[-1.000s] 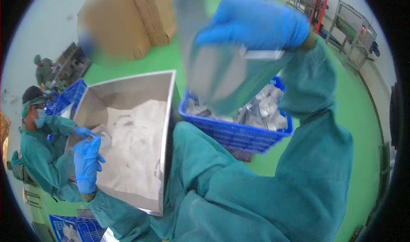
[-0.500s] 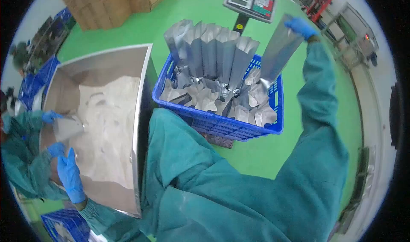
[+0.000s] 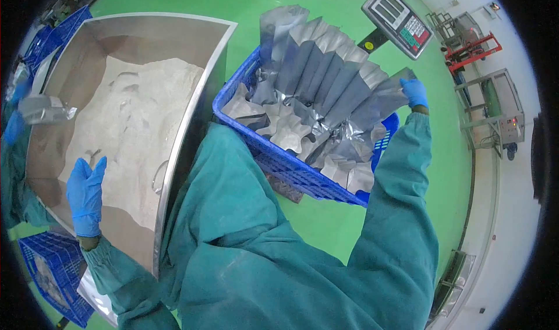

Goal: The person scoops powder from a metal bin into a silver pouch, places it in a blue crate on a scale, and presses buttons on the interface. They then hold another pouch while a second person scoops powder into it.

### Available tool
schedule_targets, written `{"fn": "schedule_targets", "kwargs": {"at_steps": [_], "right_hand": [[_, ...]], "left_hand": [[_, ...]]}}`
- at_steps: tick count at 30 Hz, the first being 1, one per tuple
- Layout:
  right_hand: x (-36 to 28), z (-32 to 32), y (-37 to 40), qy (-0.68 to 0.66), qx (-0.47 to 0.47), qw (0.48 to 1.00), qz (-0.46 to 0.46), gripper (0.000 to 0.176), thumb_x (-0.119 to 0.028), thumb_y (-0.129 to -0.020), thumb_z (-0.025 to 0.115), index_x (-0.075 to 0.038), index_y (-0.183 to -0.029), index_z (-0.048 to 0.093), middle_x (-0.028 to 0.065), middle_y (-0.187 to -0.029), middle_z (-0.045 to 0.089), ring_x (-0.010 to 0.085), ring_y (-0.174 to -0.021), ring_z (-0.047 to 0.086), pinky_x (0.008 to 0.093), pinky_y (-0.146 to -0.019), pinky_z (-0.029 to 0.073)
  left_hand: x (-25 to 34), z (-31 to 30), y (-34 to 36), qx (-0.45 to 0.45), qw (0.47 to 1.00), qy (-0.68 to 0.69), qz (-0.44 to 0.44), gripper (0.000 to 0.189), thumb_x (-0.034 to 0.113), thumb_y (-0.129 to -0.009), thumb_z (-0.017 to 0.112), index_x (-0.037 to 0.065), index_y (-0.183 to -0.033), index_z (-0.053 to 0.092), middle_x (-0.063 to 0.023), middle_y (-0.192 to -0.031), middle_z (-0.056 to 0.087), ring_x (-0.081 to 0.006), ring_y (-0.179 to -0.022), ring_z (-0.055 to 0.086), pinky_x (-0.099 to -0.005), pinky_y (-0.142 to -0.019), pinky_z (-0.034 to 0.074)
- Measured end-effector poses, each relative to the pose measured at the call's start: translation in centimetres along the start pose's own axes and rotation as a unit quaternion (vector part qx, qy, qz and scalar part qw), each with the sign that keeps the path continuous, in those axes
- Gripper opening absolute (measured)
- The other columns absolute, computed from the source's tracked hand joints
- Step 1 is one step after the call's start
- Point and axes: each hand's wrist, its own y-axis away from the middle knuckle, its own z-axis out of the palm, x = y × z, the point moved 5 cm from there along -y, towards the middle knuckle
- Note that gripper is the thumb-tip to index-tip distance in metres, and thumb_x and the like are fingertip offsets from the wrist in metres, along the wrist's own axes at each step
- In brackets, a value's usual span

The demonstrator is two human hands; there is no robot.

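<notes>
In a blue glove, my right hand grips the upper edge of a silver foil bag, which leans at the right end of a row of tall foil bags. They stand in a blue plastic crate together with several shorter, crumpled-topped foil bags. My left hand, also gloved, hovers over the near left part of a steel tub. Its thumb and fingers are apart, with nothing between them. Pale powder fills much of the tub.
A co-worker's gloved hand is at the far left with a foil bag over the tub's edge. Behind the crate stands a scale display. Another blue crate sits at lower left. Machine frames line the right wall.
My right hand has come down with the foil bag, bringing it against the row in the crate. The view has shifted. My left hand stays over the tub, fingers apart.
</notes>
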Motion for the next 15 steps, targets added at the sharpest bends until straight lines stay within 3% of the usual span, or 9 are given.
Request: {"fn": "schedule_targets", "kwargs": {"at_steps": [1,2,4,6,8,10,12,15], "right_hand": [[-1.1,-3.0,2.3,-0.156,-0.036,0.976,0.146,0.040,-0.037,-0.074,0.050,0.000,-0.072,0.063,0.0225,-0.086,0.060,0.0358,-0.080,0.059,0.0427,-0.073,0.047],[-1.3,-2.5,2.4,-0.155,-0.036,0.975,0.153,0.040,-0.037,-0.074,0.050,0.000,-0.072,0.063,0.0225,-0.086,0.060,0.0358,-0.080,0.059,0.0427,-0.073,0.047],[-1.6,-2.1,1.3,-0.084,0.002,0.993,0.079,0.038,-0.035,-0.073,0.049,0.001,-0.073,0.063,0.0228,-0.088,0.060,0.0363,-0.083,0.059,0.0432,-0.074,0.047],[-0.9,4.4,-0.4,-0.053,0.032,0.994,0.088,0.038,-0.034,-0.075,0.047,0.000,-0.077,0.064,0.0223,-0.089,0.060,0.0364,-0.084,0.058,0.0431,-0.075,0.047],[-2.8,6.4,1.0,-0.037,0.070,0.993,0.087,0.039,-0.036,-0.073,0.049,-0.001,-0.074,0.064,0.0207,-0.084,0.061,0.0358,-0.079,0.059,0.0424,-0.073,0.047],[-3.6,5.3,0.6,-0.024,0.106,0.991,0.080,0.040,-0.038,-0.071,0.051,-0.001,-0.072,0.064,0.0191,-0.078,0.062,0.0352,-0.074,0.060,0.0417,-0.070,0.048],[-1.7,2.8,1.1,-0.029,0.030,0.996,0.084,0.040,-0.038,-0.072,0.050,-0.001,-0.073,0.064,0.0191,-0.078,0.062,0.0350,-0.075,0.060,0.0422,-0.071,0.047],[-1.1,3.5,1.4,-0.062,0.059,0.991,0.105,0.043,-0.040,-0.074,0.045,-0.002,-0.073,0.065,0.0199,-0.077,0.062,0.0348,-0.075,0.060,0.0426,-0.072,0.047]], "left_hand": [[0.7,0.2,-0.3,-0.013,1.000,0.010,-0.021,0.036,0.030,-0.079,0.060,0.001,-0.068,0.043,-0.0073,-0.058,0.037,-0.0145,-0.055,0.034,-0.0342,-0.050,0.031],[1.2,0.5,-0.5,-0.026,0.999,0.022,-0.041,0.037,0.032,-0.079,0.060,0.001,-0.068,0.043,-0.0089,-0.058,0.038,-0.0156,-0.055,0.035,-0.0352,-0.050,0.032],[1.2,1.6,-1.0,-0.027,0.999,0.005,-0.019,0.037,0.032,-0.078,0.060,0.001,-0.068,0.043,-0.0103,-0.057,0.039,-0.0168,-0.053,0.035,-0.0359,-0.050,0.032],[1.6,2.3,-0.9,-0.017,1.000,-0.011,0.002,0.037,0.033,-0.078,0.060,0.001,-0.068,0.044,-0.0117,-0.056,0.039,-0.0180,-0.052,0.035,-0.0366,-0.050,0.032],[3.4,2.6,0.4,0.004,0.996,-0.061,0.070,0.038,0.034,-0.078,0.061,0.001,-0.068,0.043,-0.0112,-0.054,0.039,-0.0188,-0.050,0.034,-0.0371,-0.049,0.032],[2.3,1.9,0.6,-0.012,0.993,-0.108,0.052,0.038,0.036,-0.077,0.061,0.000,-0.073,0.048,-0.0117,-0.054,0.041,-0.0208,-0.049,0.037,-0.0372,-0.048,0.031],[-1.8,1.5,0.4,-0.020,0.998,-0.036,-0.038,0.039,0.037,-0.076,0.062,-0.001,-0.080,0.052,-0.0129,-0.055,0.045,-0.0251,-0.049,0.042,-0.0381,-0.049,0.033],[-1.7,1.4,0.4,-0.017,1.000,-0.016,-0.020,0.040,0.037,-0.076,0.062,-0.001,-0.088,0.055,-0.0132,-0.057,0.047,-0.0270,-0.049,0.043,-0.0391,-0.050,0.033]]}}
